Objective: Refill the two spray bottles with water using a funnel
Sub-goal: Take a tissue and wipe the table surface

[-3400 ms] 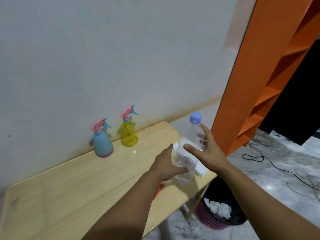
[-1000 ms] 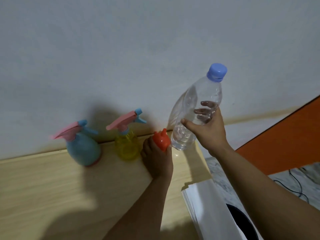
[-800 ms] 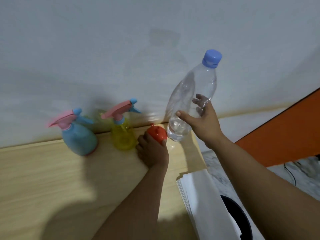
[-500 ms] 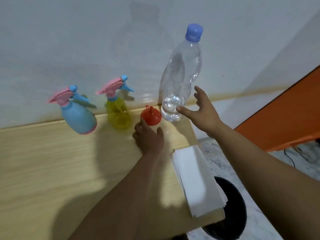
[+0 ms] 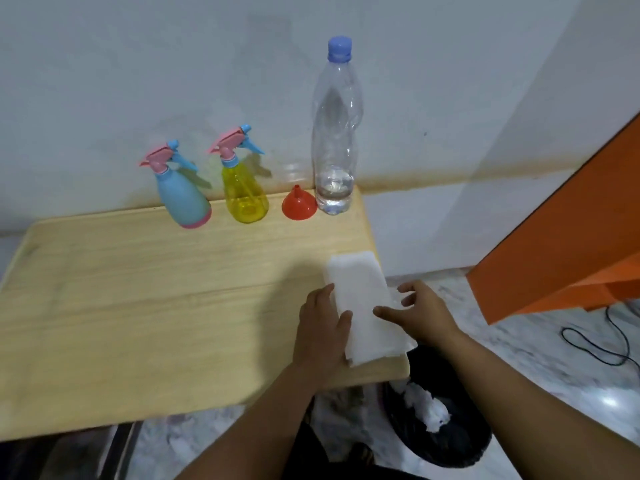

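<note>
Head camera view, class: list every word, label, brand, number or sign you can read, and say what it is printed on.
None can be read. The water bottle has no label, and the blue spray bottle, yellow spray bottle, orange funnel and white tissue stack show no print.

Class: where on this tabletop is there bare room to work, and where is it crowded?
Free: the wooden table left of the left hand, in front of the blue spray bottle. Crowded: back edge by the wall, and the tissue stack corner.
</note>
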